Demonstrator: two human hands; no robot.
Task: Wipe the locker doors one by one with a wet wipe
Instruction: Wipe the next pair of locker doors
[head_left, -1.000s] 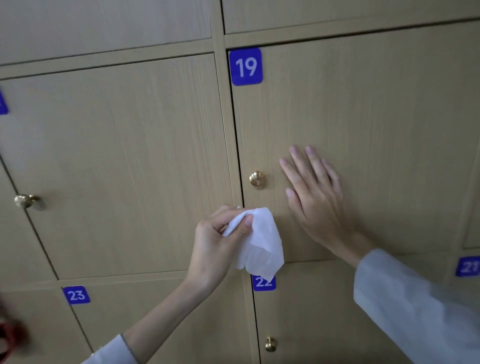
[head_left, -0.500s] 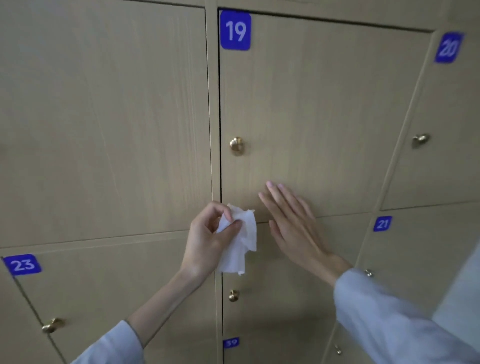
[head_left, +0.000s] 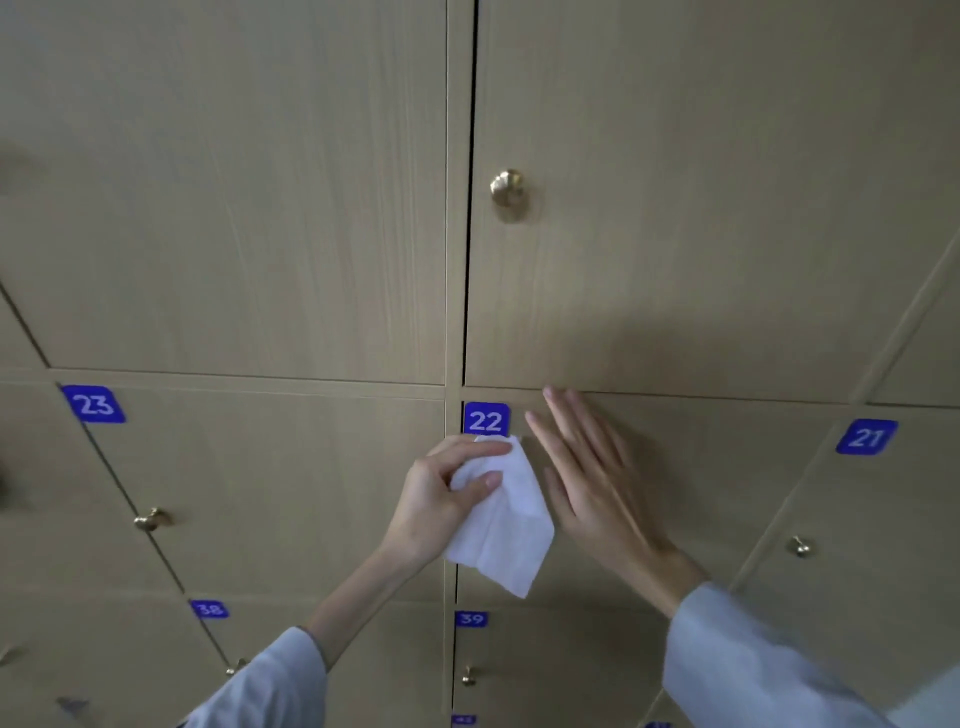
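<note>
Your left hand (head_left: 436, 499) pinches the crumpled white wet wipe (head_left: 506, 525) just below the blue "22" number plate (head_left: 485, 419), your right hand (head_left: 592, 483) flat-fingered beside it on the beige wooden locker door (head_left: 701, 493); loosely bunched, the wipe may skip areas.

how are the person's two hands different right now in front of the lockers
The left hand has curled fingers pinching a white wet wipe; the right hand holds nothing, its fingers straight. The left hand sits below label 22; the right reaches higher, beside it. Both wear pale sleeves.
</note>
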